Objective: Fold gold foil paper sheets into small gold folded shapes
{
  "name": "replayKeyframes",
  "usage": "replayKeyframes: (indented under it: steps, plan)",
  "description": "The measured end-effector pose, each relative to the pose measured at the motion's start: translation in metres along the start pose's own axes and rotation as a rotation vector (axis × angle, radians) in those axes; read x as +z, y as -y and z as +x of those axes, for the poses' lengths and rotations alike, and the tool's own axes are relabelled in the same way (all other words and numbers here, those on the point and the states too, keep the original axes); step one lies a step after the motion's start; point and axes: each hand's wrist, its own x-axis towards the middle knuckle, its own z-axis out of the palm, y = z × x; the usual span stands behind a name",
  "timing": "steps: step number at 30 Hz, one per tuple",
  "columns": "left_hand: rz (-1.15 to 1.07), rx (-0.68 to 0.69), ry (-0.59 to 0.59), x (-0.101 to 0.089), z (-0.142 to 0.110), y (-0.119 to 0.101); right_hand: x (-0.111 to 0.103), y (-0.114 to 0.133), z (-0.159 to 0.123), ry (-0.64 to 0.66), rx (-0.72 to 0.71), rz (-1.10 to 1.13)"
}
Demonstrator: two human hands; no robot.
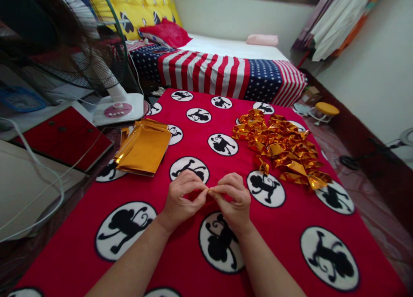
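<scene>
My left hand [186, 197] and my right hand [232, 199] meet at the fingertips above the red cloth. Both pinch a tiny bit of gold foil paper [209, 190] between thumb and index finger; most of it is hidden by the fingers. To the left lies a stack of flat gold foil sheets [145, 148], partly in a clear wrapper. On the right spreads a heap of folded gold foil pieces [284, 144], pinched and puffed in shape. One single folded piece [263, 164] sits at the heap's near edge, closest to my right hand.
The red cloth with monkey circles [258, 254] covers the surface before me. A fan [119, 109] stands at the left beside a red box [64, 137] and white cables. Behind is a bed with a striped cover [206, 71]. A yellow stool [326, 109] stands at the right.
</scene>
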Motion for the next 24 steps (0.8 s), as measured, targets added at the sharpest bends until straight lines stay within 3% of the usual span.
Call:
replayKeyframes:
  steps: [18,24]
  plan:
    - [-0.079,-0.145,-0.028,-0.0019,-0.0041,0.0070,-0.0012,-0.0022,-0.0003,-0.022,0.005,0.004]
    - [-0.085,-0.152,-0.025,-0.0076,-0.0023,0.0084,-0.0048,-0.0067,0.0012,-0.013,0.093,0.067]
